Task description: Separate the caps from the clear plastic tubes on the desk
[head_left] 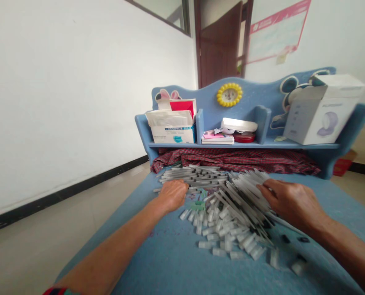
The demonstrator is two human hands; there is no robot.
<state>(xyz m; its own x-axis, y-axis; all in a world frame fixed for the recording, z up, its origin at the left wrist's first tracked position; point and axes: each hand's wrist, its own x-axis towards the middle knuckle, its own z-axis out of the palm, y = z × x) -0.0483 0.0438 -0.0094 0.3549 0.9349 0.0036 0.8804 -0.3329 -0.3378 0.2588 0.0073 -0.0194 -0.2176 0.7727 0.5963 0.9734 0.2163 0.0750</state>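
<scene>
My left hand (174, 194) is closed at the front edge of a pile of clear pen barrels with black ends (195, 176). Its fingertips face away from me, so whatever they hold is hidden. My right hand (293, 200) has its fingers curled together against the right side of a second heap of clear, slender pen tubes (247, 192). What sits between those fingertips is blurred. Between my hands and nearer to me lies a loose spread of short translucent pen caps (225, 229). A few small black pieces (303, 239) rest below my right hand.
Everything lies on a blue desk (158, 262) with a raised shelf (244, 145) behind. The shelf holds a mask box (178, 134), papers (217, 139), a red round tin (244, 138) and a large white box (319, 110). Checkered cloth (231, 159) is bunched beneath it.
</scene>
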